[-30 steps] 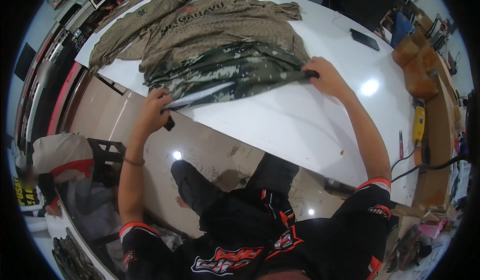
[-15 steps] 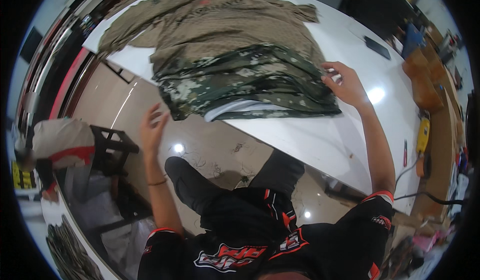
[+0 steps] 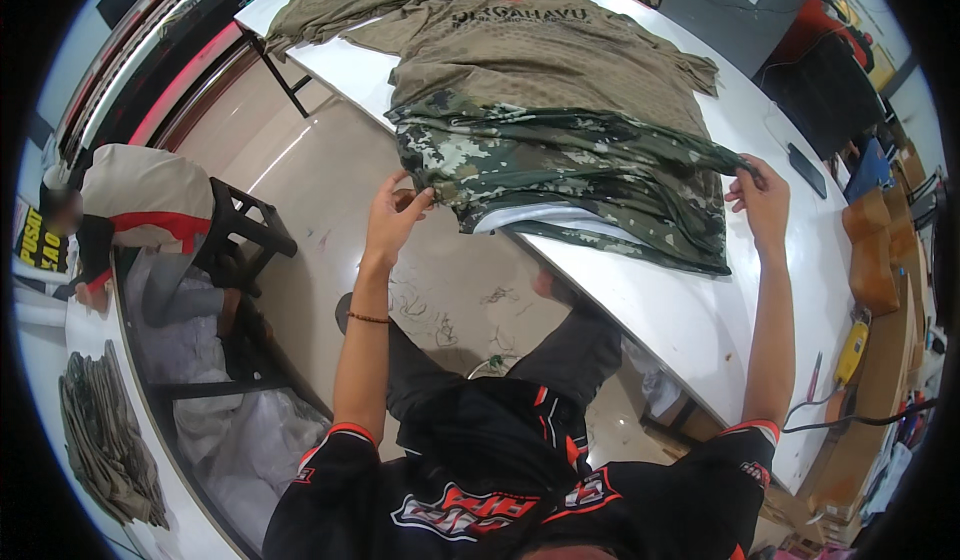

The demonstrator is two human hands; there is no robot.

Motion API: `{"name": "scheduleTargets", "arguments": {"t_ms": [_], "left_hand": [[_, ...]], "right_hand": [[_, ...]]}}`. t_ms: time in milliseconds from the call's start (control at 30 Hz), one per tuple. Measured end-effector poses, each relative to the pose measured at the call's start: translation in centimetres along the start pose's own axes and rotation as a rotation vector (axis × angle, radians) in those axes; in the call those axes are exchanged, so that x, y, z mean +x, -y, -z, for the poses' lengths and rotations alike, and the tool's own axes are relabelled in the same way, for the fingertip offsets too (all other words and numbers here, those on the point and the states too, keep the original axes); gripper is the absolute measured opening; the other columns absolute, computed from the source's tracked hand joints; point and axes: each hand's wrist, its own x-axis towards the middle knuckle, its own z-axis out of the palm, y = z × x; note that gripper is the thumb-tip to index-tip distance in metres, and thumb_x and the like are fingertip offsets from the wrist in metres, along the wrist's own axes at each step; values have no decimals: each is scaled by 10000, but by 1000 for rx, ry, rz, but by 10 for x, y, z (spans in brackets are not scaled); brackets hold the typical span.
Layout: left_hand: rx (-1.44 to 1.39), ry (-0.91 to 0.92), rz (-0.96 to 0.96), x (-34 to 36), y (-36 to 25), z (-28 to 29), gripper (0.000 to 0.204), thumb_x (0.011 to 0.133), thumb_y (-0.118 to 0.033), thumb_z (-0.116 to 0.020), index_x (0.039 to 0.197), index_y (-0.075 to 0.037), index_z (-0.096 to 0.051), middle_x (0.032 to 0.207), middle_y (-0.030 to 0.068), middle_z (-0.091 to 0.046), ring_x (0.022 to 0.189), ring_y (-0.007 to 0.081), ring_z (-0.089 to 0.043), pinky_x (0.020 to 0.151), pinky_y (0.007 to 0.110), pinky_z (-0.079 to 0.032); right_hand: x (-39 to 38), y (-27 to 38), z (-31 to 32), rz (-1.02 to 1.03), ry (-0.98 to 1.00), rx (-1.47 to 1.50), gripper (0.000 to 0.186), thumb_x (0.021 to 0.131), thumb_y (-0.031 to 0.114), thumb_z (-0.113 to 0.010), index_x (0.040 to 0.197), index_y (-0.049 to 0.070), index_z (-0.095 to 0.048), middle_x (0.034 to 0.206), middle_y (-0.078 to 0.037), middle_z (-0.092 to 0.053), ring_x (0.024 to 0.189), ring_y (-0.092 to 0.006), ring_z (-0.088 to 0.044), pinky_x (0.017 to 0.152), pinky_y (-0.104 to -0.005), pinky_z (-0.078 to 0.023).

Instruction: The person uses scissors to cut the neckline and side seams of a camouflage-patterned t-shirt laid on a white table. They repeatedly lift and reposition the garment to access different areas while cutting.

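A tan shirt (image 3: 560, 55) with dark print lies spread on the white table. Its lower part is green camouflage (image 3: 560, 150), bunched in folds, with a white inner side showing at the hem. My left hand (image 3: 395, 218) pinches the left edge of the camouflage part, just off the table's near edge. On the other side, my right hand (image 3: 763, 200) is closed on a drawn-out corner of the camouflage cloth, which stretches taut toward it. Tan cloth (image 3: 345, 8) extends across the far left; whether it is a sleeve or another garment I cannot tell.
A dark phone (image 3: 807, 170) lies on the table (image 3: 690, 310) at the right, with a yellow tool (image 3: 851, 352) and its cable nearer. Brown cardboard (image 3: 875, 250) lines the right edge. At left, another person sits on a black stool (image 3: 250, 225); folded garments (image 3: 105, 440) are stacked nearby.
My left hand has gone from hanging apart from the shirt to gripping its left edge. My right hand now pulls a fold of the camouflage outward. The view has shifted too.
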Motion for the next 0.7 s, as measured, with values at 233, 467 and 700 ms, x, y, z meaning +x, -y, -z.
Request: {"name": "scheduleTargets", "arguments": {"t_ms": [233,467,700], "left_hand": [[-295,-64,48,1,0,22,156,1001,-164,-650,1101,-45,-661,948,35,-712,780,116,-657,735,267,-525],[-372,-135,26,-12,-18,48,213,1000,-126,-621,1198,-50,-639,1046,52,-703,857,124,-640,760,287,-520],[-338,-8,100,-11,-38,63,273,994,-133,-640,1230,6,-640,1034,51,-697,818,118,-632,758,281,-534]], "right_hand": [[-5,-13,27,40,-28,355,347,984,33,-510,1299,-23,-646,904,-124,-705,766,-189,-711,600,-267,-547],[-4,-38,47,-20,102,623,245,976,153,-636,1133,-30,-681,967,-106,-719,832,-194,-703,632,-281,-519],[-5,-16,36,-187,-32,263,355,931,226,-730,1181,-20,-674,976,-78,-695,755,-161,-664,634,-268,-501]]}}
